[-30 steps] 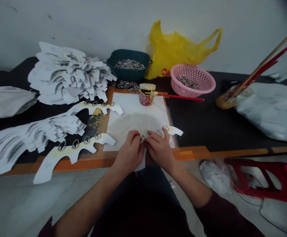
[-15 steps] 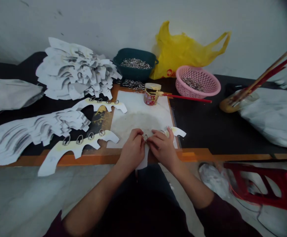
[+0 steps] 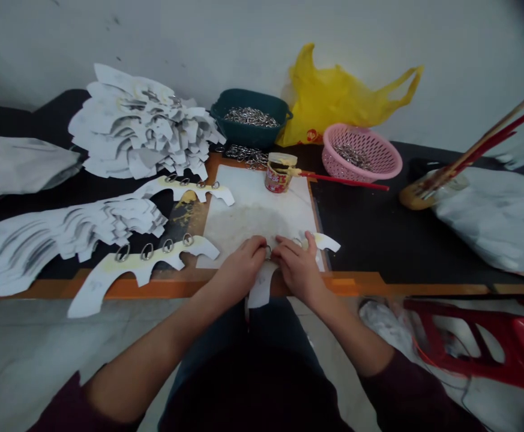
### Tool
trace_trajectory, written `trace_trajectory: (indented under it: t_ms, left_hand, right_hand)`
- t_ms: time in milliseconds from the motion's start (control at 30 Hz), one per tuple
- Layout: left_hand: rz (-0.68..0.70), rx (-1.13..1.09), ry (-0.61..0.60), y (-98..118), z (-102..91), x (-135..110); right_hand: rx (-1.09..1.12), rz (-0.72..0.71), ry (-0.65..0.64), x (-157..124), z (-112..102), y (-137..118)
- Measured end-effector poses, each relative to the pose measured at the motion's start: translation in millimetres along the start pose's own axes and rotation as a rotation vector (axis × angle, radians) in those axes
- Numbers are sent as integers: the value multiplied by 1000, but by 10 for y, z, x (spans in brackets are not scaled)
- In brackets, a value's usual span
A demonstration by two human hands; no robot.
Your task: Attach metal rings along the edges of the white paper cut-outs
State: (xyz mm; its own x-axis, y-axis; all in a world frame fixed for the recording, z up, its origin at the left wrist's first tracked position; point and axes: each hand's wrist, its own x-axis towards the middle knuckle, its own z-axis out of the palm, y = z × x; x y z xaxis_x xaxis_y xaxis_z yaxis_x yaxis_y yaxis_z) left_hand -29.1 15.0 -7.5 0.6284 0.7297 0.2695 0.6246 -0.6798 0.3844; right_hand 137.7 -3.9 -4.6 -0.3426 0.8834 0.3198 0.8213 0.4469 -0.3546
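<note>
My left hand [image 3: 245,264] and my right hand [image 3: 296,264] meet at the table's front edge, fingers closed in a pinch on a white cut-out piece [image 3: 260,291]. An oval metal ring [image 3: 268,252] shows between the fingertips, at the piece's upper edge. The piece's far end emerges beyond my right hand; the rest is covered by my fingers. On the left lies a similar white piece [image 3: 93,288] with several rings standing along its yellowish glued edge. Another ringed piece [image 3: 165,183] lies farther back.
A glue tin [image 3: 277,180] with a red-handled brush [image 3: 347,182] stands on the white sheet [image 3: 230,216]. Behind are a green basket [image 3: 252,132] and a pink basket [image 3: 338,163] of rings, and a yellow bag [image 3: 329,96]. White pieces [image 3: 59,231] are stacked left.
Both hands stay at the same spot, fingers shifting slightly around the ring. More of the white piece's near end now shows below them. The view has moved slightly.
</note>
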Motion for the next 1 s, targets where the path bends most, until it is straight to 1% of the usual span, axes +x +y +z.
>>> trace_trajectory:
  t_ms: [133, 200, 333, 467, 733, 833, 1000]
  left_hand:
    - [99, 106, -87, 6, -76, 20]
    - [133, 134, -109, 5, -103, 27]
    - [158, 152, -102, -11, -115, 24]
    - [162, 113, -94, -35, -103, 14]
    - [142, 97, -110, -57, -88, -4]
    - [150, 96, -108, -52, -95, -16]
    - [151, 68, -71, -38, -120, -39]
  right_hand:
    - [-112, -158, 15, -15, 29, 83]
    - [-161, -240, 16, -11, 28, 112]
    - [-224, -353, -12, 1, -27, 123]
    - [-250, -427, -64, 14, -93, 118]
    - [-252, -471, -106, 29, -119, 126]
    - [-236, -476, -106, 30, -105, 131]
    - [-201, -467, -81, 28, -53, 165]
